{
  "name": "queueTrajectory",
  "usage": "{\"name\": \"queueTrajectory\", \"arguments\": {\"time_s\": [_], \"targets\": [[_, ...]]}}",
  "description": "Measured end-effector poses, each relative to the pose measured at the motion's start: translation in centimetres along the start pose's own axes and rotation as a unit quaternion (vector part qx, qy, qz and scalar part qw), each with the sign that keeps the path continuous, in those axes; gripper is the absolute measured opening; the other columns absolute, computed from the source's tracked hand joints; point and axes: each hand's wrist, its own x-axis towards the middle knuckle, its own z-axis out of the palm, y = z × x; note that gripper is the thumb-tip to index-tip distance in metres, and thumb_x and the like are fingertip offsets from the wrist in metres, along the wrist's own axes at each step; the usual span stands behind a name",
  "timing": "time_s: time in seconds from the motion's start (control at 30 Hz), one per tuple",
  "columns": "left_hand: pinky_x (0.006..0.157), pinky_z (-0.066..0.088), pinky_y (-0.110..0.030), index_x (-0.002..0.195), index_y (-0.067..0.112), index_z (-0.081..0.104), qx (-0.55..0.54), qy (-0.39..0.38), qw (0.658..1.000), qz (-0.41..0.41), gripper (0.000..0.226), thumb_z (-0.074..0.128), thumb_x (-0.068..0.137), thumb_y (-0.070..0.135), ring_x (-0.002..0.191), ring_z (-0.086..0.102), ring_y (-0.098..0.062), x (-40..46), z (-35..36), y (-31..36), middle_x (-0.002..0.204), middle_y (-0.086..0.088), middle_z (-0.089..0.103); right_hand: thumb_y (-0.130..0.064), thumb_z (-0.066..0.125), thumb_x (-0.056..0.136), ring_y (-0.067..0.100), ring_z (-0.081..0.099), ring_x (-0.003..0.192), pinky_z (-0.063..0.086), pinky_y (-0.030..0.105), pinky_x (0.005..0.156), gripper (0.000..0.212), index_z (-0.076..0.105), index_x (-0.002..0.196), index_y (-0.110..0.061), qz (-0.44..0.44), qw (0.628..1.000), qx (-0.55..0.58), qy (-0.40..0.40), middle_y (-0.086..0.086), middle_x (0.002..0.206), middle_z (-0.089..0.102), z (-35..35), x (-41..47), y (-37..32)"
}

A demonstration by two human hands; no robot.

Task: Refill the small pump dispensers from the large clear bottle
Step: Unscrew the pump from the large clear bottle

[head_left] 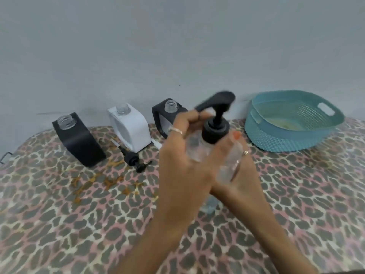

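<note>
This looks like a room in a home rather than a workplace: the work surface is covered in a soft leopard-print cloth in pink, grey and cream (296, 204), marked by rusty orange stains (92, 180). It is pushed against a plain, pale grey-blue painted wall (138, 46). A teal perforated plastic basket with cut-out handles (292, 139) sits on it by the wall, an ordinary household item.

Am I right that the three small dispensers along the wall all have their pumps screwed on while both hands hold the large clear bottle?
Not quite. The head view shows the three small dispensers, the left black dispenser, the white dispenser and the right black dispenser, with open necks and no pumps; one loose pump lies on the table. The left hand and right hand do hold the large clear bottle.
</note>
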Motion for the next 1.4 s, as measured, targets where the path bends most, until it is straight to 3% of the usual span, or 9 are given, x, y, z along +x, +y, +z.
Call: {"name": "queueTrajectory", "arguments": {"time_s": [0.27,0.37,0.47,0.53,0.63,0.83,1.03,1.27,1.4], "targets": [[0.109,0.04,-0.035,0.14,0.018,0.048,0.035,-0.126,0.991,-0.027,0.055,0.056,0.088,0.034,0.123,0.054,-0.003,0.3,-1.8,0.0,0.129,0.006,0.063,-0.013,0.079,0.075,0.01,0.065,0.107,0.052,0.031,0.093,0.047,0.059,0.118,-0.013,-0.044,0.998,-0.038,0.016,0.001,0.112,0.068,-0.3,0.5,1.2],[0.106,0.044,-0.038,0.129,0.016,0.056,0.067,-0.088,0.994,-0.004,0.048,0.064,0.085,0.033,0.117,0.059,-0.006,0.6,-1.8,0.2,0.12,0.004,0.067,-0.019,0.081,0.076,0.006,0.064,0.109,0.051,0.029,0.093,0.054,0.056,0.123,-0.018,-0.038,0.999,-0.032,0.014,-0.003,0.116,0.068,-0.3,0.4,1.1],[0.096,0.051,-0.032,0.102,0.026,0.06,0.061,-0.005,0.998,0.002,0.03,0.078,0.079,0.02,0.099,0.065,-0.006,0.6,-0.9,0.4,0.102,0.007,0.069,-0.009,0.076,0.079,0.003,0.067,0.1,0.051,0.021,0.085,0.036,0.063,0.112,-0.018,-0.049,0.998,-0.047,0.013,-0.003,0.103,0.071,-0.2,0.1,0.6],[0.089,0.053,-0.028,0.094,0.026,0.054,0.059,0.031,0.998,0.0,0.035,0.082,0.074,0.019,0.091,0.065,-0.005,0.6,-0.2,0.5,0.094,0.01,0.066,-0.017,0.075,0.078,0.01,0.068,0.102,0.054,0.033,0.088,0.038,0.063,0.113,-0.016,-0.041,0.998,-0.048,0.013,0.0,0.105,0.072,-0.1,0.2,0.8],[0.09,0.05,-0.027,0.102,0.022,0.05,0.088,0.017,0.996,-0.01,0.039,0.079,0.078,0.024,0.095,0.061,-0.007,0.8,0.3,0.9,0.097,0.011,0.062,-0.032,0.077,0.072,0.011,0.065,0.109,0.052,0.043,0.096,0.057,0.057,0.124,-0.019,-0.03,0.998,-0.048,0.009,-0.002,0.115,0.069,-0.1,0.2,1.2],[0.102,0.045,-0.027,0.129,0.024,0.054,0.072,-0.137,0.987,-0.034,0.033,0.057,0.096,0.021,0.114,0.058,-0.007,0.7,-1.8,1.4,0.12,0.005,0.066,-0.019,0.08,0.076,0.007,0.066,0.104,0.053,0.03,0.092,0.054,0.054,0.123,-0.015,-0.029,0.998,-0.051,0.022,-0.003,0.113,0.069,-0.2,0.0,1.3],[0.096,0.05,-0.028,0.109,0.014,0.064,0.119,-0.047,0.992,0.003,0.034,0.079,0.079,0.019,0.099,0.065,-0.006,0.9,-1.9,2.0,0.1,0.006,0.07,-0.016,0.08,0.077,-0.005,0.062,0.102,0.047,0.014,0.085,0.054,0.053,0.123,-0.019,-0.033,0.998,-0.054,0.03,-0.009,0.113,0.066,0.1,-0.3,1.4],[0.071,0.047,-0.006,0.1,0.016,0.058,0.121,0.006,0.993,-0.001,0.041,0.085,0.071,0.028,0.083,0.062,0.0,0.9,-1.0,2.2,0.091,0.008,0.067,-0.032,0.082,0.074,0.006,0.063,0.11,0.051,0.035,0.096,0.061,0.052,0.126,-0.022,-0.028,0.998,-0.056,0.029,-0.006,0.118,0.066,0.1,-0.1,1.6],[0.098,0.047,-0.023,0.125,0.016,0.06,0.105,-0.085,0.99,-0.033,0.042,0.071,0.086,0.026,0.109,0.063,-0.006,0.9,-1.9,2.4,0.114,0.004,0.069,-0.025,0.082,0.077,0.003,0.063,0.107,0.05,0.022,0.089,0.058,0.051,0.125,-0.022,-0.026,0.998,-0.04,0.033,-0.007,0.117,0.067,-0.1,-0.2,1.8]]}}
